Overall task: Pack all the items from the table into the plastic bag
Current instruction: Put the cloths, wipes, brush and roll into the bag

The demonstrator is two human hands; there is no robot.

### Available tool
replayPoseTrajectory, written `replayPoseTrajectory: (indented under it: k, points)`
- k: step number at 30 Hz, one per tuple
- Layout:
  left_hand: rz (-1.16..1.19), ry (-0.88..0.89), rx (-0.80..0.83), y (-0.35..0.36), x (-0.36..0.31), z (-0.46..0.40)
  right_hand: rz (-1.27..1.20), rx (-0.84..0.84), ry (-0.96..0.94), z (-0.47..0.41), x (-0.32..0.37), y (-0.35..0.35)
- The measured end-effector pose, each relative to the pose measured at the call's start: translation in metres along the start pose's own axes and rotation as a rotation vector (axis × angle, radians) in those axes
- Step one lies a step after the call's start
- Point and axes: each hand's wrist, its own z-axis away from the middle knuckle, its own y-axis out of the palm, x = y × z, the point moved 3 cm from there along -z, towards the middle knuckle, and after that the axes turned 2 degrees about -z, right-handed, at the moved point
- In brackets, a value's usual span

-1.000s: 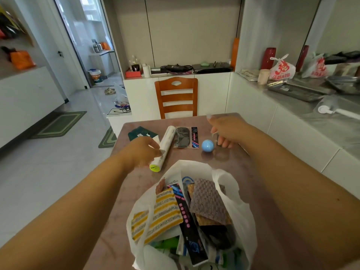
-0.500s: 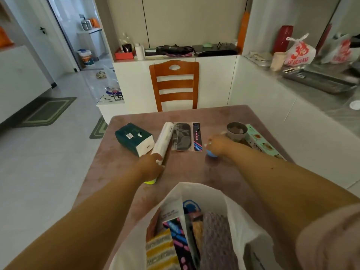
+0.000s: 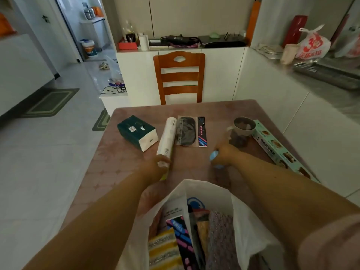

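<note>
While the left hand (image 3: 158,166) is curled round the near end of the white roll (image 3: 166,137), the right hand (image 3: 224,155) closes over the small blue ball (image 3: 214,157); how firm that grip is I cannot tell, the hand being blurred. If the ball slips, it may roll toward the right edge of the table (image 3: 116,168). Just behind, the cup (image 3: 243,126) could be knocked. The plastic bag (image 3: 253,227) stands open at the near edge, quite full, so the long roll may catch its rim.

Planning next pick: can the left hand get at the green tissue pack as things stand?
Probably not straight away: the left hand grips the white roll. The tissue pack lies just left of the roll, nothing covering it.
</note>
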Motion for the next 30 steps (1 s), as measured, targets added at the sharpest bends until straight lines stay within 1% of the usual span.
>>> replayPoseTrajectory:
  k: [2,4,5,7,10,12,14,16,17,19,21,23,24,25,27,29,30]
  points:
    - [0.252,-0.049,-0.005,-0.006,-0.006,0.012,-0.304,0.033,-0.025,0.021,0.014,-0.01]
    - [0.481,-0.071,0.001,-0.013,-0.012,0.027,-0.53,0.1,-0.099,0.051,0.035,-0.026]
    - [0.578,-0.076,0.004,-0.016,-0.015,0.035,-0.599,0.14,-0.152,0.066,0.045,-0.034]
    - [0.71,-0.085,0.014,-0.023,-0.02,0.052,-0.606,0.233,-0.275,0.102,0.064,-0.048]
    - [0.789,-0.068,0.034,-0.033,-0.025,0.081,-0.374,0.41,-0.468,0.157,0.086,-0.057]
    - [0.834,-0.03,0.055,-0.039,-0.03,0.102,-0.143,0.468,-0.533,0.188,0.095,-0.053]
    - [0.88,0.011,0.077,-0.045,-0.034,0.12,0.12,0.409,-0.573,0.204,0.101,-0.044]
    - [0.909,0.04,0.102,-0.051,-0.038,0.137,0.363,0.281,-0.593,0.21,0.103,-0.034]
    - [0.919,0.05,0.105,-0.053,-0.04,0.145,0.448,0.23,-0.585,0.213,0.103,-0.03]
    - [0.938,0.068,0.105,-0.056,-0.042,0.16,0.545,0.212,-0.545,0.221,0.101,-0.023]
    - [0.951,0.086,0.121,-0.056,-0.043,0.174,0.585,0.264,-0.501,0.231,0.097,-0.019]
    - [0.946,0.098,0.125,-0.056,-0.044,0.187,0.574,0.306,-0.439,0.238,0.093,-0.018]
    - [0.939,0.102,0.12,-0.056,-0.045,0.193,0.536,0.28,-0.419,0.241,0.092,-0.018]
    - [0.932,0.109,0.121,-0.056,-0.046,0.199,0.413,0.224,-0.387,0.242,0.093,-0.021]
    - [0.913,0.131,0.126,-0.056,-0.051,0.212,-0.035,0.137,-0.299,0.244,0.094,-0.029]
    - [0.9,0.165,0.134,-0.055,-0.056,0.224,-0.482,0.174,-0.228,0.248,0.098,-0.032]
    - [0.894,0.184,0.142,-0.053,-0.059,0.23,-0.644,0.198,-0.2,0.251,0.1,-0.033]
